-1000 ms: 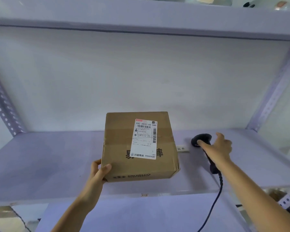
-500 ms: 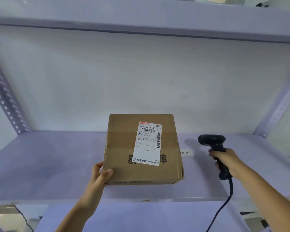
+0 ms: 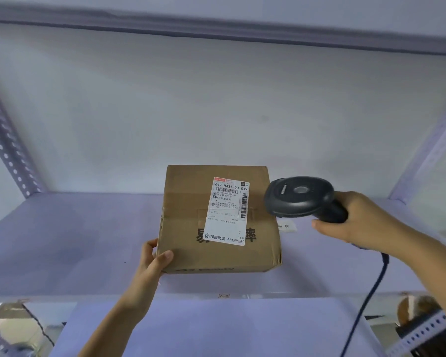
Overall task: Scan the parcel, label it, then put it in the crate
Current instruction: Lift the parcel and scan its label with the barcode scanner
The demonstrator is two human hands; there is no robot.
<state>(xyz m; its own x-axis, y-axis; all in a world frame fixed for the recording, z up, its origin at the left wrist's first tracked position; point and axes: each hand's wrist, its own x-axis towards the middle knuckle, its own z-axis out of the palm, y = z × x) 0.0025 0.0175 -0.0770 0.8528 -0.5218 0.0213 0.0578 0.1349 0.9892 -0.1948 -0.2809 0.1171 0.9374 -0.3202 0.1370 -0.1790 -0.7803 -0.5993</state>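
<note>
With the left hand (image 3: 152, 264) gripping the box (image 3: 216, 222) and the right hand (image 3: 358, 222) closed on the scanner (image 3: 299, 197), its head needed swinging squarely toward the barcode (image 3: 227, 189).

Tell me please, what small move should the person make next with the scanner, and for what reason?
Probably swing the scanner a little left and tip its head down at the white label. The right hand holds it beside the parcel, over its right edge, not yet facing the barcode, while the left hand steadies the parcel's near corner on the shelf.
</note>
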